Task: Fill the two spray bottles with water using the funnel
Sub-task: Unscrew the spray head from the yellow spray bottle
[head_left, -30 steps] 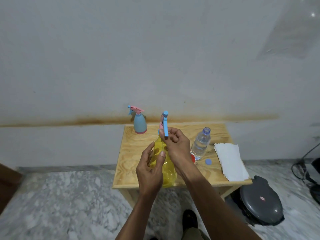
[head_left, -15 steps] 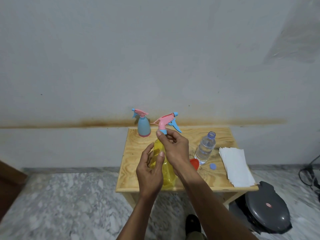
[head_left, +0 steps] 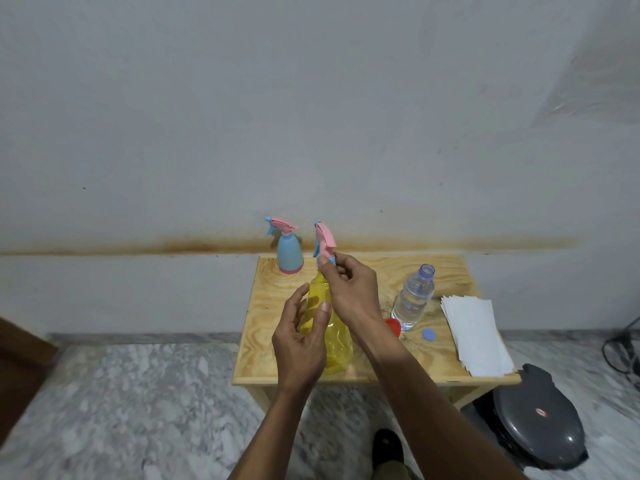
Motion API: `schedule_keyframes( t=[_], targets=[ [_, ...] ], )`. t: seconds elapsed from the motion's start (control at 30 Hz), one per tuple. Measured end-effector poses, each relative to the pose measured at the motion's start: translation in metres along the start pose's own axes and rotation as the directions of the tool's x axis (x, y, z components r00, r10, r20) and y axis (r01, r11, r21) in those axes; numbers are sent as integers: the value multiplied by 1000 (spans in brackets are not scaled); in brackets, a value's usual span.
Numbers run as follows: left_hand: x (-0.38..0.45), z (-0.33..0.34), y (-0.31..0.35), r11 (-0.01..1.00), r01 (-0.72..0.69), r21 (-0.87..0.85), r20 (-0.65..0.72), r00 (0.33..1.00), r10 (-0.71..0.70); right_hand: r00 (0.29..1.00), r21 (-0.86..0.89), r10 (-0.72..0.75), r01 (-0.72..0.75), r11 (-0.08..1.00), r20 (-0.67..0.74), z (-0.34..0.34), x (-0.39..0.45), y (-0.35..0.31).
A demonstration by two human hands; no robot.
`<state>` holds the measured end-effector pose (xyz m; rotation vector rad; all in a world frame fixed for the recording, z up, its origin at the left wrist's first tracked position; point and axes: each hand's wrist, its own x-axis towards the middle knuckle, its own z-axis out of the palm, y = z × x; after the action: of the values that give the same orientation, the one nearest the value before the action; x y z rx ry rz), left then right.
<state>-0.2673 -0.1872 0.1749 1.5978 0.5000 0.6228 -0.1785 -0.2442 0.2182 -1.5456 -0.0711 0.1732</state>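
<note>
Hands first: my left hand (head_left: pixel 300 344) wraps loosely around the yellow spray bottle (head_left: pixel 329 327), thumb on its near face, fingers curled round the far side, partly spread rather than clenched. My right hand (head_left: pixel 351 296) pinches the blue collar under the pink spray head (head_left: pixel 325 241) with thumb and fingertips, other fingers curled in. Yellow bottle stands upright near the front middle of the wooden table (head_left: pixel 374 374), long axis vertical, base on the tabletop. Its spray head sits on top, nozzle end pointing up and away toward the wall. Blue spray bottle (head_left: pixel 289 252) stands upright at the back left of the table, head on, nozzle pointing left. Clear water bottle (head_left: pixel 414 297) stands uncapped to my right, its blue cap (head_left: pixel 429 333) lying just beside it. Red funnel (head_left: pixel 393 326) is mostly hidden behind my right wrist. Stack of white paper (head_left: pixel 476 336) lies at the table's right edge.
</note>
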Motion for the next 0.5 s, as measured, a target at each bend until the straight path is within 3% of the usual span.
schedule_keyframes(
  t=[0.3, 0.5],
  targets=[
    [-6, -15, -23, 995, 24, 101, 39, 999, -28, 999, 123, 23, -17, 992, -42, -2, 14, -19],
    [-4, -38, -62, 967, 100, 234, 30, 994, -110, 991, 365, 25, 24, 931, -128, -6, 44, -38]
  ],
)
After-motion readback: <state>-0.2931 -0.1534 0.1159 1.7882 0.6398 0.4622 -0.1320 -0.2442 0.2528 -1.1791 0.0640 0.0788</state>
